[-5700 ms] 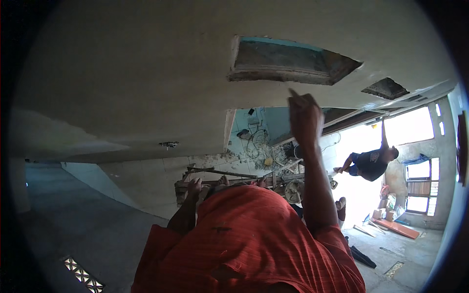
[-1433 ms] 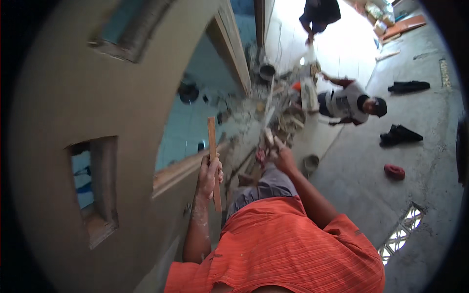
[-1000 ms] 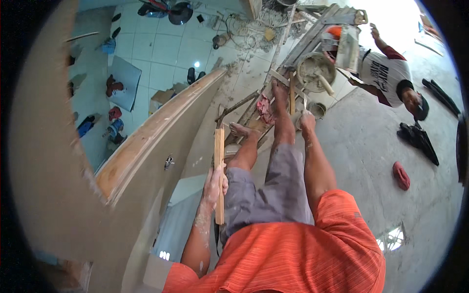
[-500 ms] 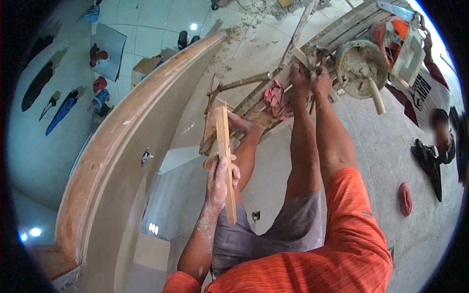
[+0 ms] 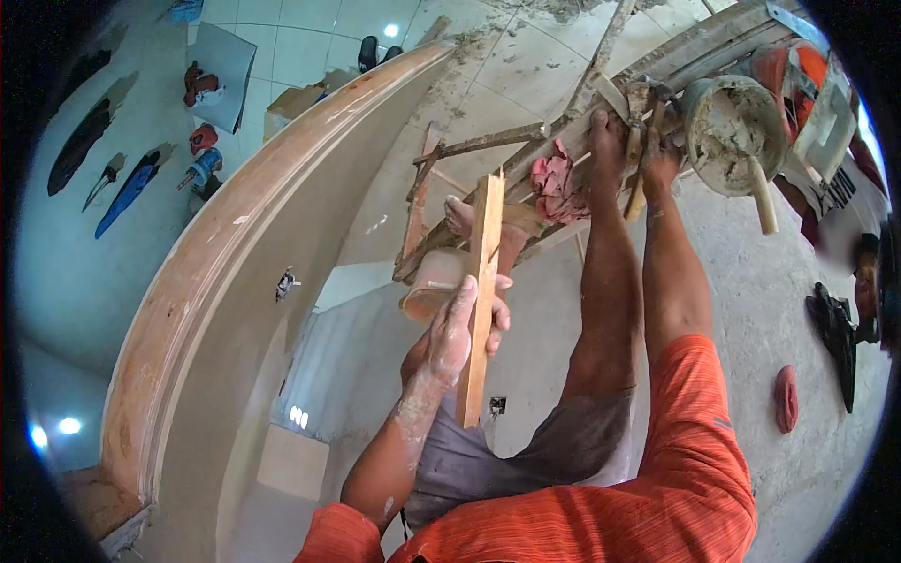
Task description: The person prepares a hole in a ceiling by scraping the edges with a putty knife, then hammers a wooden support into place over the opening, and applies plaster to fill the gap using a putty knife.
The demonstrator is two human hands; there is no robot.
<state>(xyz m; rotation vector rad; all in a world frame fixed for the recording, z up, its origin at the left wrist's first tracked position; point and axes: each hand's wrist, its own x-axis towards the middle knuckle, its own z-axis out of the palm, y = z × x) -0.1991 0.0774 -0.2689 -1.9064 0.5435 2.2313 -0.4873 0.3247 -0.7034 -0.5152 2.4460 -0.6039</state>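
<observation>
L. hand (image 5: 457,333) clamped on wood strip (image 5: 481,300) — strip tilted slightly, approx. mid-view. R. hand (image 5: 663,161) at wooden handle (image 5: 636,199), beside bucket (image 5: 693,136) — grip partly hidden, cannot tell if closed. Pink cloth (image 5: 556,188) nr. foot (image 5: 608,150).

The opening at left is edged by a pale wooden frame (image 5: 164,328), the surface of which is marked with white patches. Below the frame, a plain beige-grey plaster wall (image 5: 258,291) is provided; a small recessed fitting (image 5: 285,283) is set into it. Beyond the frame, the floor is covered with large pale tiles (image 5: 314,52), on which loose debris (image 5: 535,28) is scattered toward the top. At right, the floor is formed of grey, unevenly toned concrete (image 5: 732,310). A bright light spot (image 5: 390,30) is reflected on the tiles.
</observation>
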